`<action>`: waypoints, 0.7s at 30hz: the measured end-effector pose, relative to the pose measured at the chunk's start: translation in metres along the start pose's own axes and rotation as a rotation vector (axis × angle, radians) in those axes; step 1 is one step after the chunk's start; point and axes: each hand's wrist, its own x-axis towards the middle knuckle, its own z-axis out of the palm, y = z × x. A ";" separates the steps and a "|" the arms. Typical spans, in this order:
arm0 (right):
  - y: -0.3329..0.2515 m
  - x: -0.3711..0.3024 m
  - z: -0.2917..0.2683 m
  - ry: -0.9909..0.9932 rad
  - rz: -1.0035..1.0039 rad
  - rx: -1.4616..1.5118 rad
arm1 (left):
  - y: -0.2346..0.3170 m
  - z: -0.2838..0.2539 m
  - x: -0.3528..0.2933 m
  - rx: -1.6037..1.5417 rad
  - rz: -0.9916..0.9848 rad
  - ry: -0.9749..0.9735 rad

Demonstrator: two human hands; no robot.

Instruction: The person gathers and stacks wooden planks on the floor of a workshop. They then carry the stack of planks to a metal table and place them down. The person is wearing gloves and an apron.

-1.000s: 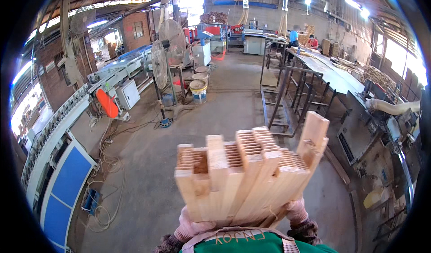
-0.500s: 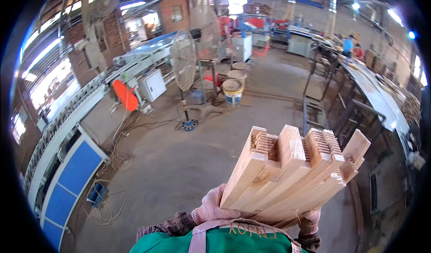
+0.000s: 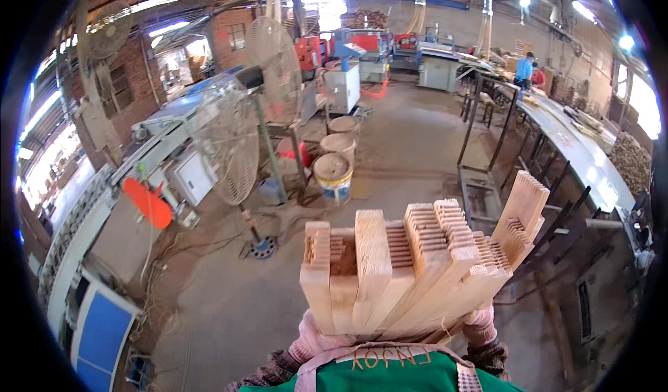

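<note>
A bundle of pale wooden boards (image 3: 396, 291) with comb-like finger-jointed ends stands nearly upright in front of my green apron (image 3: 369, 374). The ends sit at uneven heights, with one board at the right jutting highest. My left hand (image 3: 314, 338), in a pinkish knitted glove, grips the bundle's lower left side. On its lower right side is my right hand (image 3: 479, 327), gloved alike and wrapped around the wood. Most fingers of both hands are hidden behind the boards.
Ahead on the left stands a pedestal fan (image 3: 233, 148), beside several buckets (image 3: 332, 179). A long machine with blue panels (image 3: 104, 336) runs along the left. To the right are a metal frame (image 3: 480, 183) and a long worktable (image 3: 577, 148), with two people (image 3: 525, 72) at its far end.
The fan and buckets appear closer, and the whole scene has turned somewhat. The board bundle has shifted left in the picture and leans less to the right. Both hands still hold it.
</note>
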 end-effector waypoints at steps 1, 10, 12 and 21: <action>0.009 0.031 0.000 0.010 -0.004 0.000 | 0.020 -0.004 0.032 0.025 0.012 -0.028; 0.088 0.246 -0.054 0.268 -0.132 -0.121 | 0.006 -0.041 0.350 0.343 0.085 -0.290; 0.106 0.301 -0.078 0.285 -0.145 -0.110 | -0.013 -0.045 0.412 0.440 0.134 -0.287; 0.139 0.635 -0.178 0.096 -0.042 -0.103 | -0.038 -0.028 0.695 0.556 -0.002 -0.014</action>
